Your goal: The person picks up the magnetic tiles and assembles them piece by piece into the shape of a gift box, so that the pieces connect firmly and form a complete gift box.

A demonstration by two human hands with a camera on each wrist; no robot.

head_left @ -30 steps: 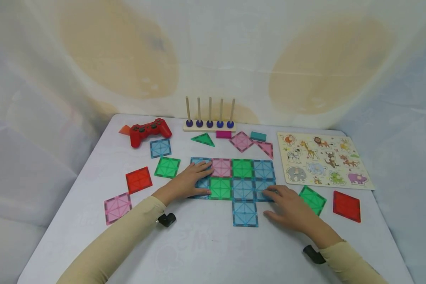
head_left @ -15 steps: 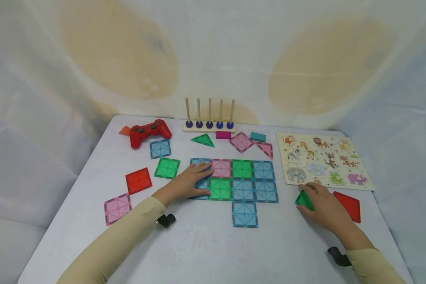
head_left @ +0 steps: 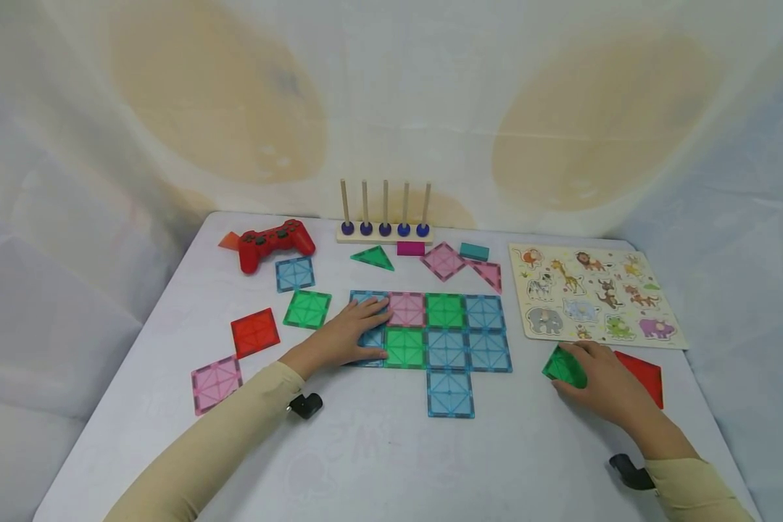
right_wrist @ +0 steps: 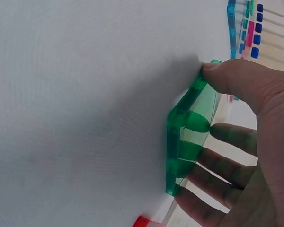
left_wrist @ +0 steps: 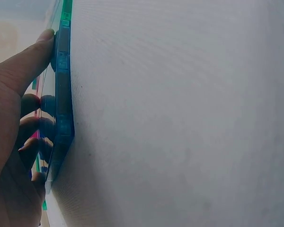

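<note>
A flat mat of joined blue, pink and green square tiles [head_left: 457, 333] lies mid-table. My left hand [head_left: 351, 333] rests flat on its left end, fingers straight on the blue tiles [left_wrist: 63, 118]; the left wrist view shows the left hand [left_wrist: 12, 90] with fingertips against the tile face. To the right of the mat, my right hand [head_left: 594, 377] grips a loose green square tile [head_left: 563, 366]. In the right wrist view the right hand [right_wrist: 255, 94] has its thumb on the edge of the green tile [right_wrist: 184, 127] and its fingers behind it, the tile tipped up off the table.
A red tile [head_left: 649, 378] lies just right of my right hand, below an animal puzzle board [head_left: 594, 293]. Loose green [head_left: 307, 308], red [head_left: 254, 331] and pink [head_left: 216, 382] tiles lie left. A red controller [head_left: 274, 241] and a peg stand [head_left: 385, 221] stand at the back.
My right hand left the mat's right edge, moved right to the green tile and took hold of it, tipping it up. The left hand stayed put.
</note>
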